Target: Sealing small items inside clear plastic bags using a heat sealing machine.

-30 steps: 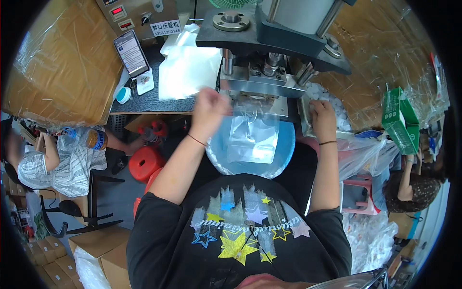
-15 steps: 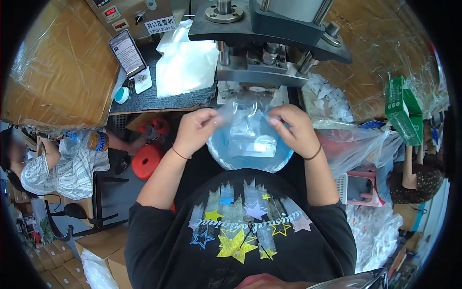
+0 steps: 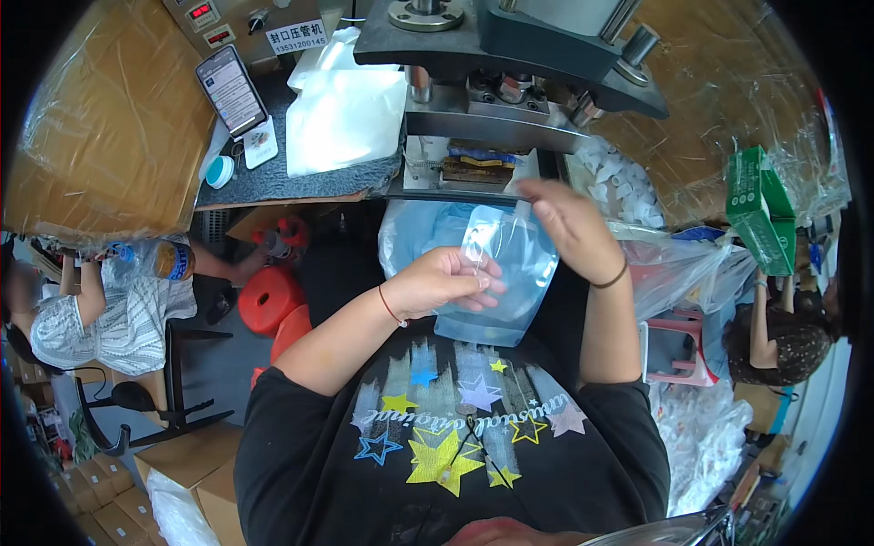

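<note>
A clear spouted plastic pouch [image 3: 514,291] is held tilted in front of my body, its narrow spout at the upper right. My left hand [image 3: 460,280] grips the middle of the pouch, some fingers showing through the film. My right hand [image 3: 575,227] is beside the spout, its fingers smeared by motion, so I cannot tell whether they pinch it. Just beyond stands a metal press [image 3: 496,127] with a small die block [image 3: 482,166] of brown, yellow and blue parts beneath it. Under the pouch hangs a blue-lined tub [image 3: 398,238].
White film sheets [image 3: 346,123] and a phone [image 3: 232,91] lie on the left of the bench. White spouts [image 3: 624,187] are heaped right of the press. A green box [image 3: 760,209] stands at the right. Large cartons [image 3: 114,118] flank the bench. Other people sit at both sides.
The pouch has come back from the press toward my body and tilted. My left hand has moved right and nearer to me, onto its middle. My right hand has shifted slightly, up by the spout.
</note>
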Demonstrator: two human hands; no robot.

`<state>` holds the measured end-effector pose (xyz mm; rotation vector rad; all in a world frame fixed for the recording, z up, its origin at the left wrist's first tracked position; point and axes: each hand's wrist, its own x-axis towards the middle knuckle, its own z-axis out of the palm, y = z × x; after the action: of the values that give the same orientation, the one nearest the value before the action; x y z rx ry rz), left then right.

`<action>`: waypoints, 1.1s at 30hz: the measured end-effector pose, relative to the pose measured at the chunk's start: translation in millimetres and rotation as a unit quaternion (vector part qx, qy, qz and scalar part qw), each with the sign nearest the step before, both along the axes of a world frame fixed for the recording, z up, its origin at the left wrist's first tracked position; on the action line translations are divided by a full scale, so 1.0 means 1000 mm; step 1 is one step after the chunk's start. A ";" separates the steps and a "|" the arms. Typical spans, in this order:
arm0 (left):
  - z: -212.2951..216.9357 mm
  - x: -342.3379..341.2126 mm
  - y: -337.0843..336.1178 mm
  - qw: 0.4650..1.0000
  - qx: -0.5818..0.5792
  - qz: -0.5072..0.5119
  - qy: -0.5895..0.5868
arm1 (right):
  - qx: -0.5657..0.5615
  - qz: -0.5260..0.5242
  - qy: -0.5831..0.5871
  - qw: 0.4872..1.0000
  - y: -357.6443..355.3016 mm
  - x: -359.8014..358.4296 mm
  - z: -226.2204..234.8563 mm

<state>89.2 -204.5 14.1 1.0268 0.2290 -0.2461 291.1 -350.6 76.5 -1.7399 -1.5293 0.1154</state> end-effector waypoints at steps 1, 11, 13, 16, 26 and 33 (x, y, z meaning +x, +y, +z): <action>-0.001 0.003 0.002 1.000 0.001 0.002 0.000 | -0.035 -0.107 -0.076 0.991 -0.004 0.009 0.001; -0.005 0.039 0.051 0.991 -0.025 0.131 0.024 | -0.226 -0.302 -0.137 0.916 -0.042 0.101 -0.064; -0.011 0.037 0.063 0.959 0.165 0.232 0.006 | -0.108 -0.346 -0.127 0.923 -0.042 0.097 -0.072; -0.005 0.024 0.107 0.573 0.660 0.469 -0.126 | -0.092 -0.332 -0.146 0.927 -0.048 0.097 -0.071; -0.020 -0.033 0.104 0.880 0.322 0.338 -0.089 | -0.020 -0.183 -0.106 0.977 -0.034 0.014 -0.005; -0.009 -0.018 0.051 0.876 0.420 0.216 -0.101 | 0.018 -0.024 0.079 0.996 0.018 -0.036 0.008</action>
<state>70.7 -153.9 5.2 1.8141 0.3815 0.4149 255.0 -333.0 84.2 -1.6964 -1.3674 0.1958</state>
